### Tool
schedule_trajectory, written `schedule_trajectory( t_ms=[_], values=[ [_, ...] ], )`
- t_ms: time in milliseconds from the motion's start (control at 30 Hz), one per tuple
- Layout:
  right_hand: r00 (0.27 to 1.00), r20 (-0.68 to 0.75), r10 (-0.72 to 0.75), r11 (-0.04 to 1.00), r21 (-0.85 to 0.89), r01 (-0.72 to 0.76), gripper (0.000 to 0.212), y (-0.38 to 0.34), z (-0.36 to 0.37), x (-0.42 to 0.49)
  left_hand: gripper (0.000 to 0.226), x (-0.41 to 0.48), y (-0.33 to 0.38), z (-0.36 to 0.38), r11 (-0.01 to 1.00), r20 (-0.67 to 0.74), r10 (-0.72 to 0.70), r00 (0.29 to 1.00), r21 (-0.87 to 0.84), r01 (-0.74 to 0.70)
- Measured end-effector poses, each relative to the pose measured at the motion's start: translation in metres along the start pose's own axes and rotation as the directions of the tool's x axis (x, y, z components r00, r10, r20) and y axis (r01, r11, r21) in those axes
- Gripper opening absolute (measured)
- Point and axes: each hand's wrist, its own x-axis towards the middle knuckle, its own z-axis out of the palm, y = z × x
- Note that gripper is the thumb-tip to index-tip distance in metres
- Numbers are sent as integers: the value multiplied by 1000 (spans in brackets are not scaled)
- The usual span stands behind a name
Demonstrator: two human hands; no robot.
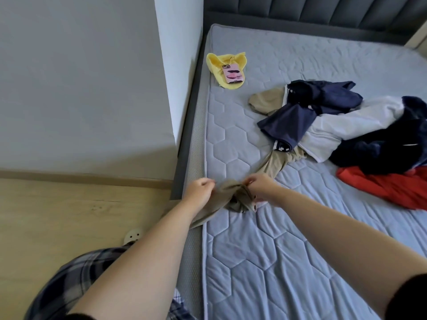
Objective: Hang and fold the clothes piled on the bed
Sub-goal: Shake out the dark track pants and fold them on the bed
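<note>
Low in the middle of the frame, at the near left edge of the bed (254,262), a tan garment (238,196) lies bunched between the person's two hands. The left hand (199,192) has its fingers curled and grips the cloth at the mattress edge, and the right hand (262,189) pinches the bunched fabric just beside it. One end of the garment trails over the side of the bed under the left forearm. The other end stretches up and to the right until it disappears under a pile of clothes in the right half of the frame. That pile holds a navy garment (295,118) on top of more tan cloth, a white garment (346,125), a dark fleecy piece (381,146) and a red garment (388,188) at the lower right of the heap. In the upper middle of the frame, well apart from the pile, a yellow cloth (221,63) lies near the mattress edge with a phone (233,73) in a pink case resting on it. A dark grey padded headboard (300,10) runs along the top, a grey wall (80,77) fills the upper left, and a pale wooden floor (69,215) shows at the lower left, above the person's plaid trousers (69,285).
</note>
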Motion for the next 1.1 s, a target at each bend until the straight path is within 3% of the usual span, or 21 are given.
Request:
schedule_trajectory(
  t_ms=[67,133,233,300,433,533,633,733,800,867,933,967,1033,1100],
  values=[
    [962,-267,-62,998,-15,60,26,-5,-6,15,23,3,0,6,995,-13,81,997,55,-80],
    [851,-495,-175,975,-208,79,25,-5,-18,29,25,5,2,12,991,10,116,993,70,-117],
    [777,-585,-234,925,-381,-9,34,-3,-40,44,27,11,7,22,987,51,142,989,63,-145],
    [802,-570,-176,905,-414,-96,42,-4,-55,52,27,15,12,28,989,58,137,989,51,-140],
    [838,-546,15,946,-264,-189,53,-10,-77,66,24,19,22,38,998,78,58,995,30,-61],
    [852,-515,94,935,-250,-253,48,-13,-87,75,17,20,26,37,998,105,-8,994,-63,14],
    [843,-531,-87,965,-256,-62,15,-22,-84,71,17,23,26,28,949,122,-120,985,-279,150],
    [821,-520,-236,969,-187,160,22,-47,-67,51,14,23,28,14,845,178,-207,962,-462,267],
    [871,-385,-305,952,-118,281,23,-67,-47,29,16,23,29,4,785,191,-218,957,-548,288],
    [928,-57,-368,930,-1,368,25,-79,-25,4,18,24,31,-9,704,180,-232,956,-647,293],
    [898,250,-361,932,136,336,28,-82,-5,-16,21,21,33,-22,599,205,-243,948,-737,313],
    [887,281,-367,930,125,346,25,-80,2,-20,23,20,31,-29,579,208,-269,940,-746,330],
    [910,62,-410,910,-41,413,20,-74,8,-20,40,17,26,-38,586,205,-325,923,-723,366],
    [869,-164,-466,862,-305,404,32,-64,6,-14,48,9,24,-40,636,233,-329,915,-662,397]
  ],
)
